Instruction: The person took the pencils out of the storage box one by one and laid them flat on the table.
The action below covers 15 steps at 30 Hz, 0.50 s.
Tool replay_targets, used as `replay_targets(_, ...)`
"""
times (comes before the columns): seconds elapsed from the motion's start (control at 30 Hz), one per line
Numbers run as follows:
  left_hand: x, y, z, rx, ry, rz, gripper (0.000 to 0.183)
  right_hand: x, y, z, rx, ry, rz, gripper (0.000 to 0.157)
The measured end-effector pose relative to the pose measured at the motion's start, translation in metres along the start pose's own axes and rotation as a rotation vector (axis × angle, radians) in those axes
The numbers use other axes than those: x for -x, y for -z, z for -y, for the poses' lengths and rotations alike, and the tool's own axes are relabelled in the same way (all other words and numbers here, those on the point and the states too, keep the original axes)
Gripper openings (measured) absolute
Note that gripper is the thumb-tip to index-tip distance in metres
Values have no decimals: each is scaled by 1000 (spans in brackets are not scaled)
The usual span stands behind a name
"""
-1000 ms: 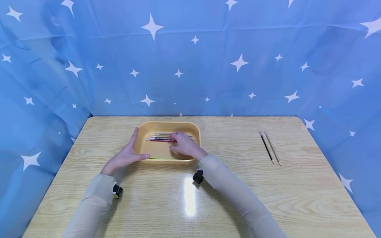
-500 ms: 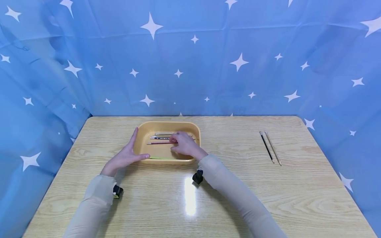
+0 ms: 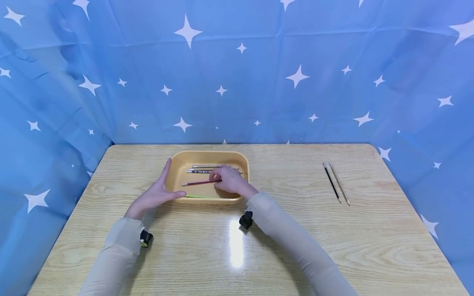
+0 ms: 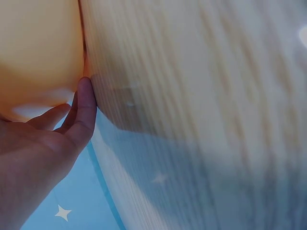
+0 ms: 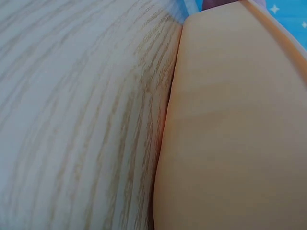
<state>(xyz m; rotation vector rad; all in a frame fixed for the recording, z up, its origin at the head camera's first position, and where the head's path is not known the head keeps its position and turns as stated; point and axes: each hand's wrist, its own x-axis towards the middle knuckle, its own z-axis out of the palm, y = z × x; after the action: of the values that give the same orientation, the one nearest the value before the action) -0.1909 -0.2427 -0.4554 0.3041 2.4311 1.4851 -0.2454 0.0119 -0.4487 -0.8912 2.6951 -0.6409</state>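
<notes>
A yellow-orange plastic tray (image 3: 201, 191) stands toward the back left of the table. Inside it, my right hand (image 3: 232, 181) pinches a dark red pencil (image 3: 198, 183), its eraser end pointing left. Several other pencils (image 3: 200, 171) lie side by side behind that one. Along the tray's near wall a thin green strip (image 3: 196, 196) partly shows. My left hand (image 3: 155, 193) spans the tray's near left corner, thumb at the front rim and fingers straight along the left side. In the left wrist view its fingertips (image 4: 86, 93) touch the outer wall. The right wrist view hides my right hand behind the tray wall.
Two pencils, one black (image 3: 331, 181) and one light brown (image 3: 339, 184), lie nearly parallel on the right of the wood-grain table (image 3: 281, 181). A blue curtain (image 3: 255, 82) with white stars hangs behind and at both sides.
The red pencil has moved away from the other pencils toward the front of the tray, pinched in my right hand, and now lies slanted. My left hand stays at the tray's corner.
</notes>
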Motion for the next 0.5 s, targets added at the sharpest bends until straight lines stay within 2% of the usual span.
replay_targets(0.17, 1, 0, 0, -4, -2, -2, 112, -1, -1, 0, -28, -40, 15, 12)
replay_targets(0.5, 3, 0, -4, -20, 16, -9, 112, 0, 1, 3, -21, -103, 22, 8)
